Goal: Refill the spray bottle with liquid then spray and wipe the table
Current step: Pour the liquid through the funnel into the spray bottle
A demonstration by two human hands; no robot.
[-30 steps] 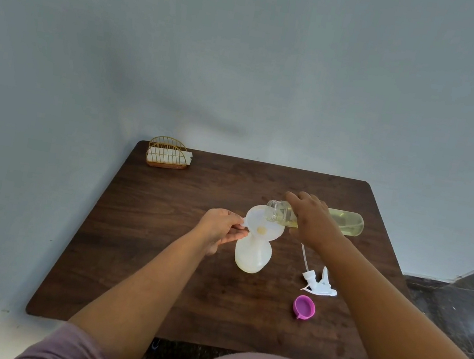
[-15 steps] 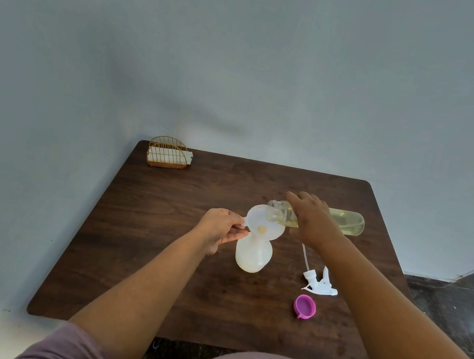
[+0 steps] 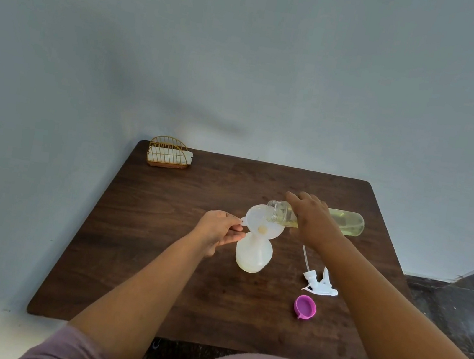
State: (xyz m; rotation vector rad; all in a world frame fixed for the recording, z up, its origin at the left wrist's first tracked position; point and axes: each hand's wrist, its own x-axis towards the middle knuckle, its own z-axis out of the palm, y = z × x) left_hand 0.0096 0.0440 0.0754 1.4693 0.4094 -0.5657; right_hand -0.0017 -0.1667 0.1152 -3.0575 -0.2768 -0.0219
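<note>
Refilling in progress: the spray bottle (image 3: 253,253), white and translucent, stands upright near the middle of the table (image 3: 154,259), with a white funnel (image 3: 264,222) seated in its neck. A clear refill bottle (image 3: 343,222) of pale yellow liquid is held almost level by the right hand (image 3: 313,219), fingers wrapped round its neck end, and its open mouth is set over the funnel's rim. The funnel's side tab is pinched between thumb and fingers of the left hand (image 3: 218,230), with the forearm extended across the table. The pour is judged to be under way, though no stream can be made out. The trigger head (image 3: 320,282) and a pink cap (image 3: 305,306) lie just right of the bottle; next, the funnel is to be lifted away and the trigger head screwed back on. A wire holder (image 3: 168,153) with white wipes stands at the far left corner.
</note>
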